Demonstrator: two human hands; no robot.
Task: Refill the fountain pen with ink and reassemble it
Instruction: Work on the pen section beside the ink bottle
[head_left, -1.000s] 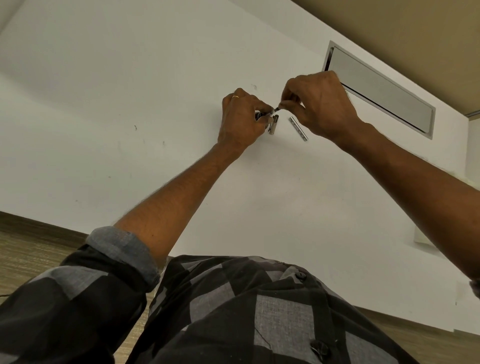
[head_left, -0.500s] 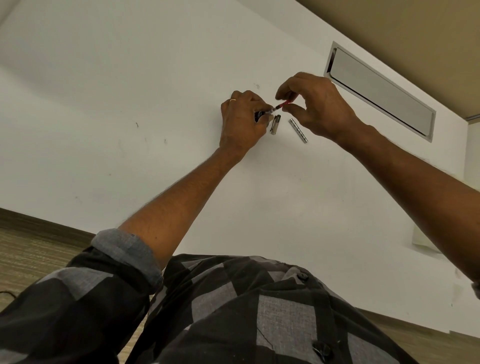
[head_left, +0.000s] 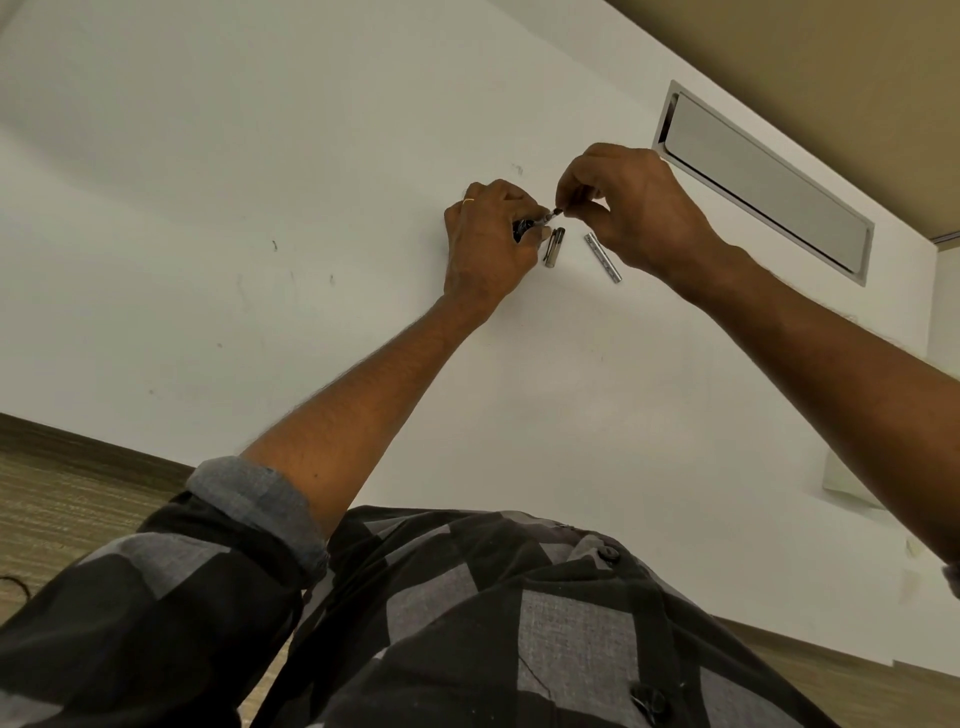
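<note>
My left hand (head_left: 491, 241) is closed around the dark grip section of the fountain pen (head_left: 525, 227), most of it hidden in the fingers. My right hand (head_left: 631, 208) pinches a thin ink cartridge (head_left: 563, 208) by its end, the tip touching the pen section held on the left. On the white table (head_left: 363, 208) just below the hands lie two silver parts: a short pen cap (head_left: 554, 252) and a longer slim barrel (head_left: 602, 258).
A recessed metal cable hatch (head_left: 763, 182) is set in the table beyond my right hand. A pale paper slip (head_left: 849, 480) lies near my right forearm. My checked shirt fills the bottom of the view, with floor past the table's near edge.
My right hand first drew the red-looking cartridge up and away from the pen section, then brought its tip back against it. The cap and barrel stayed put.
</note>
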